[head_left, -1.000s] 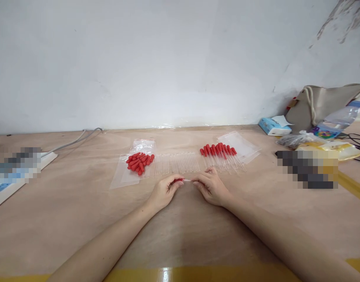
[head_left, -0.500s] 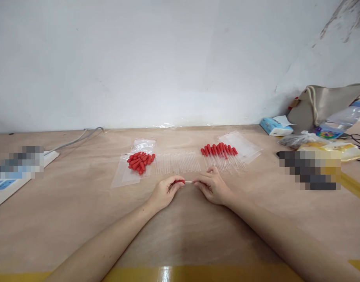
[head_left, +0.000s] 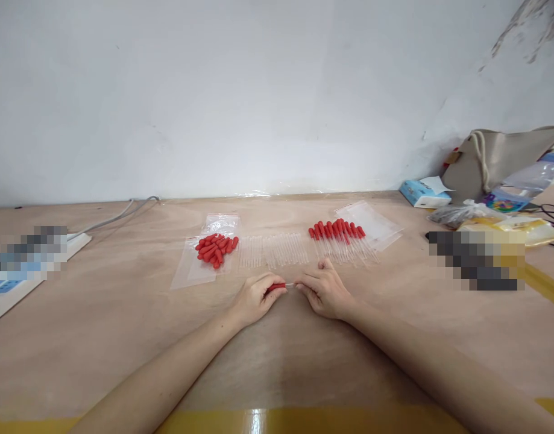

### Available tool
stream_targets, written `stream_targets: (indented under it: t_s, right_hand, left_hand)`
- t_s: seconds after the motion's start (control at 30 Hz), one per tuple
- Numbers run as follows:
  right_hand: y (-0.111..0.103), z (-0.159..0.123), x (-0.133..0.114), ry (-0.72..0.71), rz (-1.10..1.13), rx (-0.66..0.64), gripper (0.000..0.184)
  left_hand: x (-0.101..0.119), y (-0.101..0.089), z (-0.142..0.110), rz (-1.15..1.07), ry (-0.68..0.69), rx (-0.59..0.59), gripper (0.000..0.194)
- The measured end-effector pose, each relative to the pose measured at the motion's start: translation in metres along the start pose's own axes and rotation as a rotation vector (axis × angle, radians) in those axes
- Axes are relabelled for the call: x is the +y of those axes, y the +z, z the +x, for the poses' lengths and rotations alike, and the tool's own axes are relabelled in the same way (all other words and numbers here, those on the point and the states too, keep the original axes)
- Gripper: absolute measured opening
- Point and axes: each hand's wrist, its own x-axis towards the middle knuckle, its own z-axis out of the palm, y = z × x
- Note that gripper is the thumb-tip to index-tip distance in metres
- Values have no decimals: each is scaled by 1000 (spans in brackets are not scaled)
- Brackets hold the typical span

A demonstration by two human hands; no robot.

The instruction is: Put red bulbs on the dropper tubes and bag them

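Observation:
My left hand (head_left: 257, 298) pinches a red rubber dropper bulb (head_left: 277, 286) between thumb and fingers. Facing it, my right hand (head_left: 324, 290) grips a thin clear dropper tube (head_left: 290, 286), whose end meets the bulb's mouth; how deep it sits I cannot tell. Beyond my left hand, a pile of loose red bulbs (head_left: 216, 250) lies on clear plastic bags (head_left: 190, 271). Bare clear tubes (head_left: 286, 249) lie side by side in the middle. Past my right hand rest several droppers with red bulbs (head_left: 335, 229) fitted on their tubes.
More clear bags (head_left: 371, 226) lie behind the fitted droppers. At the right are a tissue pack (head_left: 424, 194), a grey bag (head_left: 507, 160), a plastic bottle (head_left: 525, 184) and a blurred dark object (head_left: 475, 262). A power strip (head_left: 37, 277) with a cable stands at the left.
Both hands have come slightly nearer to me, with the bulb and tube still held end to end. More of the red bulb shows between my left fingers. The piles look unchanged.

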Motion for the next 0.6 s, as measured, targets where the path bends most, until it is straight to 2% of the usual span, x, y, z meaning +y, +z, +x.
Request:
stream_targets:
  t_s: [0.2, 0.27, 0.33, 0.43, 0.53, 0.6]
  right_hand:
    - [-6, 6, -3, 0, -45, -53, 22]
    - [-11, 8, -4, 5, -103, -68, 21]
    - [-17, 10, -3, 47, -155, -75, 22]
    - [-24, 13, 9, 287, -178, -47, 26]
    - [-27, 22, 28, 617, -163, 12, 30]
    - [-25, 30, 39, 769, -187, 33, 29]
  left_hand:
    - [-9, -4, 4, 28, 84, -41, 16]
    - [-12, -5, 4, 43, 97, -6, 17]
    - [-13, -6, 3, 61, 49, 67, 23]
    - [-11, -7, 2, 84, -66, 105, 32]
    - [-10, -6, 2, 82, -66, -1, 24]
    - [-9, -5, 2, 76, -43, -47, 22]
